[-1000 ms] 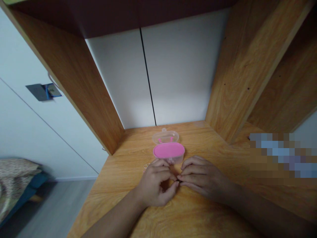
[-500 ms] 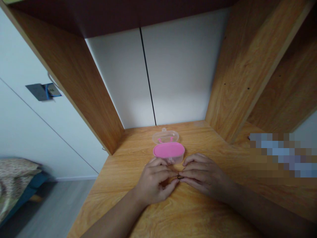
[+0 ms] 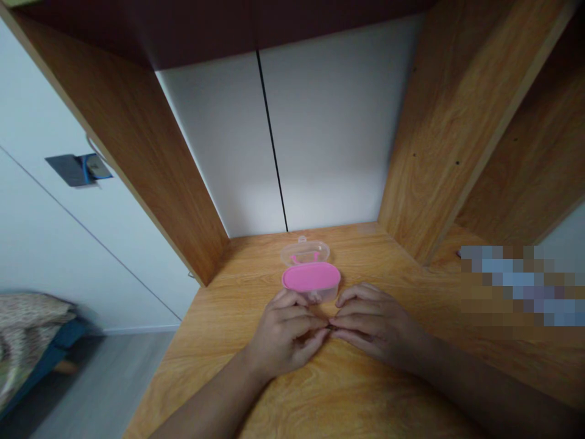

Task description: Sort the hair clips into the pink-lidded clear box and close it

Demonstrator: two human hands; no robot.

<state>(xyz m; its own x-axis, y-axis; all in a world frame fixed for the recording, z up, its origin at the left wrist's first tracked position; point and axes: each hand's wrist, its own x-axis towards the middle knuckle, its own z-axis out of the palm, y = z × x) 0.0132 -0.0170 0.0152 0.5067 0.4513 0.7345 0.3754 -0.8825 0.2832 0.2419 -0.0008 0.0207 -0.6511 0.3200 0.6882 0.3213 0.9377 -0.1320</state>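
Note:
My left hand (image 3: 286, 334) and my right hand (image 3: 377, 318) meet fingertip to fingertip just above the wooden desk. Both pinch one small, dark, thin item (image 3: 331, 327) between thumb and fingers; most of it is covered, and its kind cannot be made out. Right behind my fingers stands an oval clear plastic box with a pink top (image 3: 311, 277). Its transparent lid (image 3: 305, 252), with a pink handle on it, lies tipped back behind the box. The raised fingers of my left hand come close to the box's front clasp; whether they touch it I cannot tell.
The wooden desk (image 3: 219, 366) ends at a white back panel (image 3: 320, 134), between upright wooden boards. A blurred-out patch (image 3: 521, 286) covers something at the right. On the left are a wall box with blue wires (image 3: 86, 168) and part of a bed (image 3: 31, 341).
The small dark item between my fingertips shows less and looks flatter than before. My hands and the box have stayed almost in place.

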